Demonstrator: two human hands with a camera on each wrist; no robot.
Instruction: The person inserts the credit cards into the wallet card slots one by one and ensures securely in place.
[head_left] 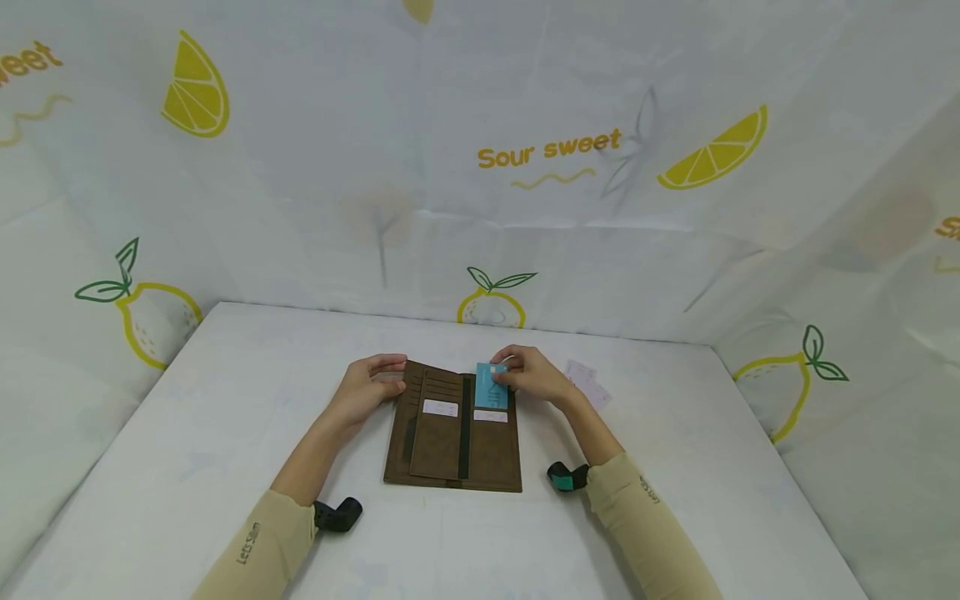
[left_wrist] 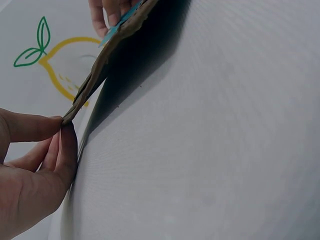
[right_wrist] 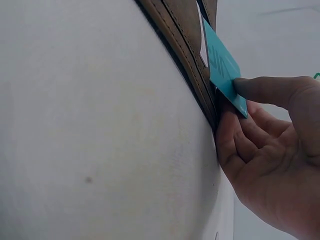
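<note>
White lemon-print cloth reads "Sour sweet"; beige sleeves, "Let's Slim". An open brown leathery wallet lies between, left hand pinching its edge, gap beneath visible only from that wrist, right hand pinching a turquoise plastic card over it.

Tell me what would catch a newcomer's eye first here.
A bright blue card stands out first, pinched in the right hand over the right half of an open brown wallet. The left hand pinches the wallet's left edge. Behind, yellow citrus slices mark the white backdrop.
</note>
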